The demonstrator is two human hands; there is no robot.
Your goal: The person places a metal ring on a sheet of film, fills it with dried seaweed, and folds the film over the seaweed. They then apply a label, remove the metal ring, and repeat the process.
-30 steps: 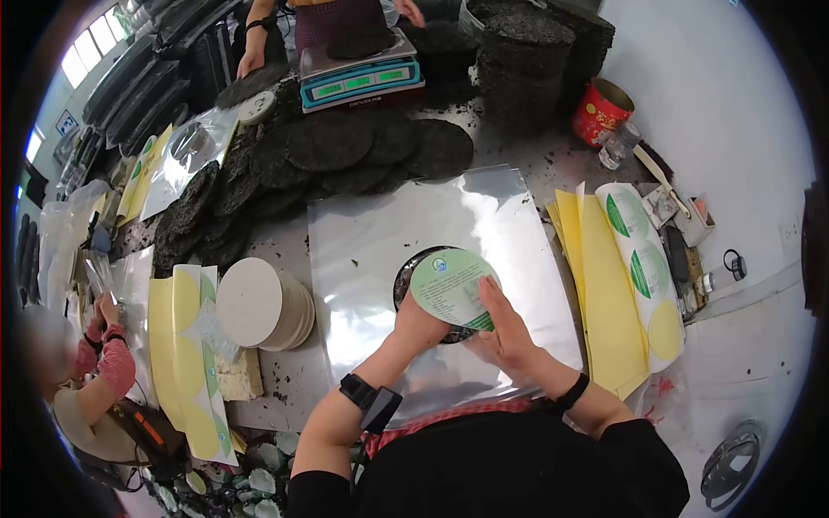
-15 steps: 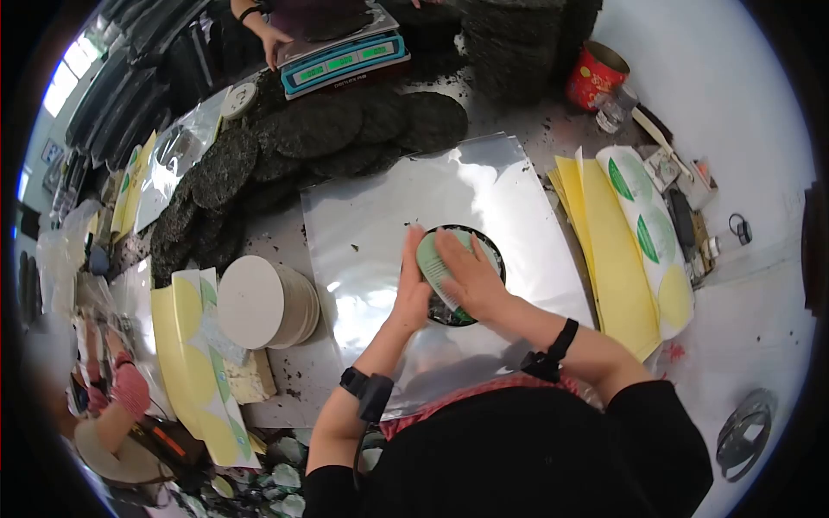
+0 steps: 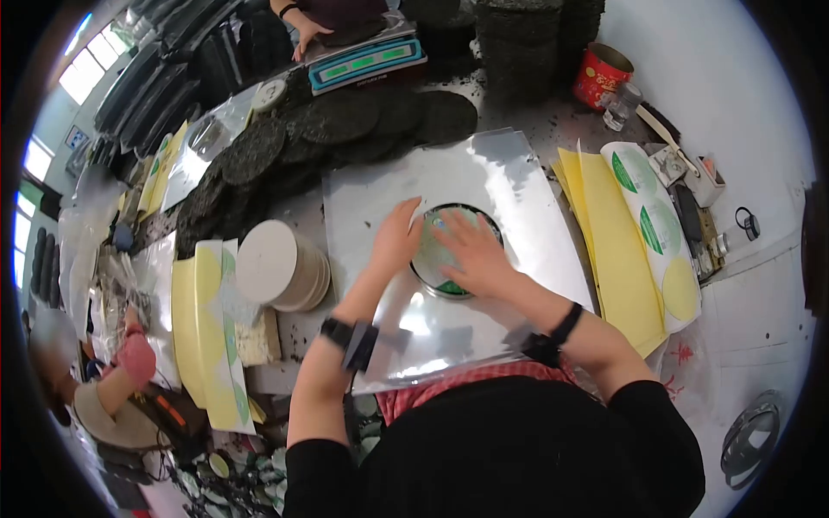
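A round pale-green label (image 3: pixel 434 256) lies flat inside a dark-rimmed ring (image 3: pixel 420 278) on a stack of shiny clear plastic sheets (image 3: pixel 367 190). Fingers spread, my right hand (image 3: pixel 477 259) rests flat on the label. At the ring's left edge is my left hand (image 3: pixel 398 235), its fingers stretched out and nothing seen in its grasp. Whatever lies beneath the label is hidden.
Left stand white round discs (image 3: pixel 269 263) in a stack and yellow label sheets (image 3: pixel 200 328). Overlapping black discs (image 3: pixel 337 125) lie behind, near a scale (image 3: pixel 367 62) with a co-worker's hand (image 3: pixel 309 33). Right are more yellow sheets (image 3: pixel 617 250) and a red can (image 3: pixel 603 76).
The label, tilted between both hands before, now lies flat in the ring. My right hand has flattened onto it, and my left hand has moved slightly left and up.
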